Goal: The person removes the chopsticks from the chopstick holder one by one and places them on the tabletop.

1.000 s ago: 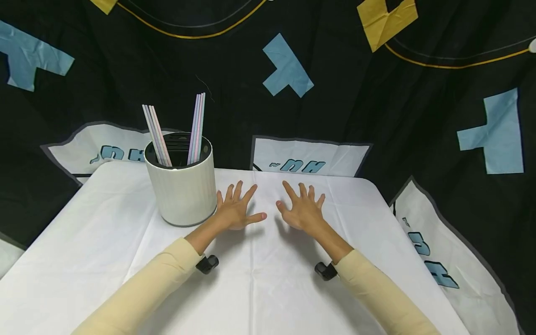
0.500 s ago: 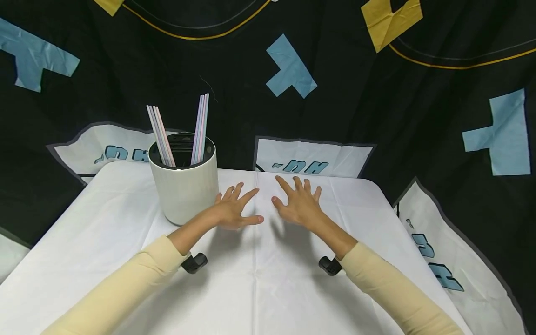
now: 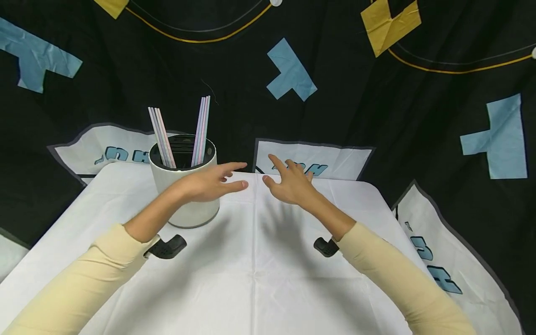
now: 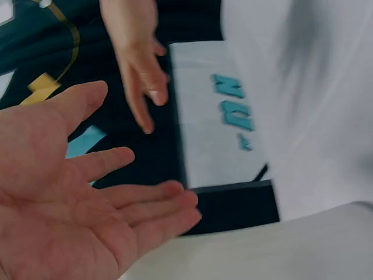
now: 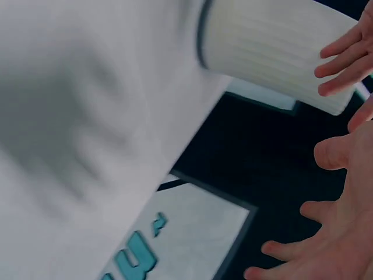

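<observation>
My left hand (image 3: 205, 184) is raised over the table in front of a white ribbed bin (image 3: 190, 214), overlapping its lower half in the head view. Its fingers are extended and the palm, bare in the left wrist view, holds nothing. Two bundles of pastel straws (image 3: 201, 130) stand upright in the bin's black interior, one at each side. To the right, my right hand (image 3: 293, 184) hovers above the table's far part with fingers spread and nothing in them. The two hands face each other with a gap between.
A white cloth covers the table (image 3: 293, 288), and both arms cast shadows on it. Behind hangs a black backdrop (image 3: 234, 65) with blue and yellow patches and white lettered panels. A small black device (image 3: 167, 246) sits under the left wrist, another (image 3: 325, 247) under the right.
Both hands have risen from low over the table. The left hand has also moved left, in front of the bin, and turned on its side. The bin and straws stay put.
</observation>
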The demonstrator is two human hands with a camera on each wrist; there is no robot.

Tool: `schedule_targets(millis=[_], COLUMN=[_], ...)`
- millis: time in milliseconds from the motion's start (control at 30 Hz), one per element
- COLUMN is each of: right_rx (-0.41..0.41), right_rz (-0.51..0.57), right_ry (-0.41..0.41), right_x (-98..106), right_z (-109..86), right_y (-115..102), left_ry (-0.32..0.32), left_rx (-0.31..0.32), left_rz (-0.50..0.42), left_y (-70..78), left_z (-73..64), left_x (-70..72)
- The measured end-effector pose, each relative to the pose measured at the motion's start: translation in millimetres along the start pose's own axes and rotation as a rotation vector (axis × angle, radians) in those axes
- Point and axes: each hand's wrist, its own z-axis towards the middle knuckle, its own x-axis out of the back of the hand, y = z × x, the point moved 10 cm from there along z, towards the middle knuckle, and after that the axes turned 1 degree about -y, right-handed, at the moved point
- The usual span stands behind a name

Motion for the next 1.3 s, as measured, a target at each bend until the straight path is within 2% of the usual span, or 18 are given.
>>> schedule_targets(millis=[233, 400, 533, 767, 867, 967, 1133, 1300], right_rx=[0.014, 0.031, 0.033, -0.005, -0.024, -0.064, -0.100, -0.122], right_rz=[0.190, 0.334, 0.440, 0.568, 0.645, 0.717, 0.810, 0.891], right_ry=[-0.058, -0.079, -0.091, -0.070, -0.093, -0.134, -0.191, -0.191], right_x=[11.0, 16.6, 17.4, 12.5, 3.5, -10.0, -29.0, -37.7], right_z=[20.9, 37.6, 47.4, 62.2, 69.5, 76.2, 81.4, 82.4], right_y=[-34.7, -57.1, -73.4, -94.9, -102.9, -107.5, -111.7, -114.3], left_ry=[0.127, 0.213, 0.298, 0.485, 0.552, 0.587, 0.604, 0.600], left_rx=[0.064, 0.087, 0.126, 0.221, 0.258, 0.287, 0.330, 0.346], left_rz=[-0.111, -0.192, -0.210, -0.145, -0.171, -0.210, -0.271, -0.335], left_y=[-5.9, -17.2, -33.7, -74.4, -95.0, -114.3, -140.7, -156.0], left_z=[-25.7, -45.2, -59.3, -85.2, -93.0, -94.4, -88.9, -79.8], left_x=[56.4, 92.3, 114.5, 143.8, 151.5, 152.1, 141.2, 129.1])
